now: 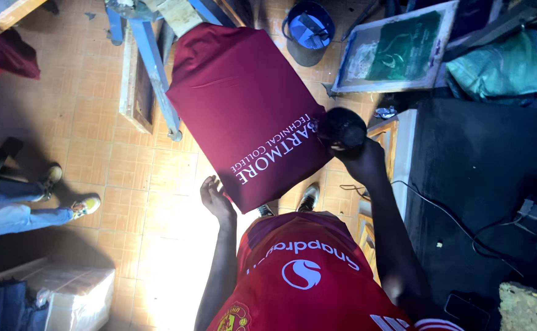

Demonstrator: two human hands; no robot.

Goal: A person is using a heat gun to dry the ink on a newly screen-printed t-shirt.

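Maroon shirt between both hands (flat)

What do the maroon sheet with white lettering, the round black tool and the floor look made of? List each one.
Maroon sheet: likely matte knit fabric stretched flat, white print on it; the left hand holds its corner.
Round black tool in the right hand: probably hard plastic with a slight sheen.
Floor: glazed orange tiles, grout lines visible.

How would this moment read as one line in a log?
left hand: holds maroon shirt edge | right hand: grips black heat tool at shirt
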